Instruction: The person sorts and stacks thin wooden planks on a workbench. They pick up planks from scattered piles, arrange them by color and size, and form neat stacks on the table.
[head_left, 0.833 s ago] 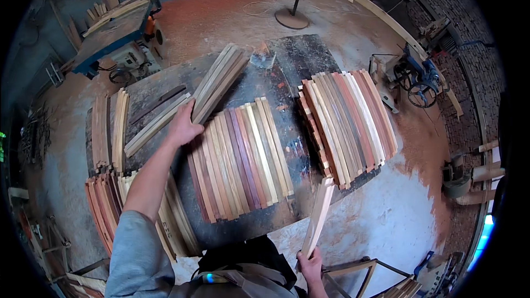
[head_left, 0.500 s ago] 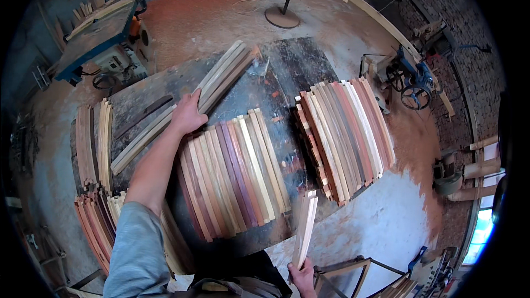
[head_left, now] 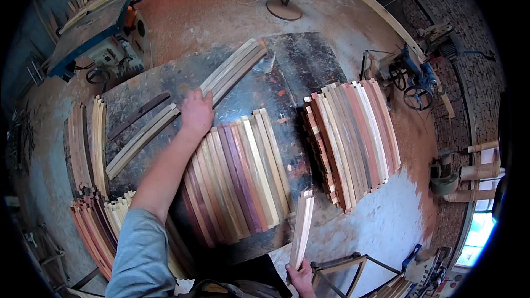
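While the left hand (head_left: 196, 111) lies flat on the dark scuffed table (head_left: 309, 60), touching one bundle of pale wooden slats (head_left: 232, 70), the right hand (head_left: 301, 276) grips one pale slat (head_left: 302, 227) at the table's near edge.

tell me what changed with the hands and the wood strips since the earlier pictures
The left hand slid from the angled bundle of strips toward the near row of mixed-colour strips. The right hand kept its grip on the pale strip, drawing it slightly nearer. The stack on the right stayed put.
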`<state>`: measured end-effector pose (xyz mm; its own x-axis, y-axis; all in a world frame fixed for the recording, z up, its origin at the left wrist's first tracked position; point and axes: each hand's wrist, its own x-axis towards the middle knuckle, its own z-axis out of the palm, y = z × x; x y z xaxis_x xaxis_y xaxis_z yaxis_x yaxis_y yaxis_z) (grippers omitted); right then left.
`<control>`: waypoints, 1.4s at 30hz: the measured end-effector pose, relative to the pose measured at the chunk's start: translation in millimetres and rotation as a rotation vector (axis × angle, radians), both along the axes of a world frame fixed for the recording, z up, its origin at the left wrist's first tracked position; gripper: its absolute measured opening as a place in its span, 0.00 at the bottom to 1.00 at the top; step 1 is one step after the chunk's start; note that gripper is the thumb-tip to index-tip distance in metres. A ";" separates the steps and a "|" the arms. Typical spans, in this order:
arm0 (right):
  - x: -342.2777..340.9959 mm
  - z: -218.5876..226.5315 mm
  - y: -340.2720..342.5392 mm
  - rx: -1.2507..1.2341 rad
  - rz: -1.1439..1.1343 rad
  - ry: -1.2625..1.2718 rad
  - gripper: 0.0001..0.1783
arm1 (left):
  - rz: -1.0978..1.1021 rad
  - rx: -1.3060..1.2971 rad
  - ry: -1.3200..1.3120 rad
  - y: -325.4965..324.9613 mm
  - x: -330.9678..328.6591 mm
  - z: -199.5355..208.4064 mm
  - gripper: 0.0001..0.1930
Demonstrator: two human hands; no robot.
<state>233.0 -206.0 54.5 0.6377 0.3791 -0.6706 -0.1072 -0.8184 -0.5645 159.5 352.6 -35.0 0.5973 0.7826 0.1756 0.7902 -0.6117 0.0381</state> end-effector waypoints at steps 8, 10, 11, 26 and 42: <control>4.8 -7.2 11.2 0.035 -0.018 0.073 0.18 | 0.039 0.016 0.096 -20.8 15.7 -7.1 0.18; 2.9 -6.2 13.5 0.039 0.015 0.039 0.18 | 0.039 -0.004 0.104 -21.2 16.1 -5.6 0.18; 2.6 -5.1 15.5 0.036 0.016 0.041 0.18 | 0.061 0.002 0.064 -18.9 14.6 -7.2 0.18; -0.2 -6.5 19.1 0.036 -0.046 0.077 0.14 | 0.136 0.114 -0.126 -10.1 20.5 -11.3 0.06; 5.6 0.8 32.8 0.065 -0.044 0.080 0.13 | 0.157 -0.028 -0.277 -13.6 39.8 -26.0 0.13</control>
<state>238.6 -173.2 55.3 0.6003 0.3959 -0.6949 -0.1892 -0.7739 -0.6044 199.3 339.0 -61.0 0.4016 0.8681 0.2917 0.8321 -0.4790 0.2797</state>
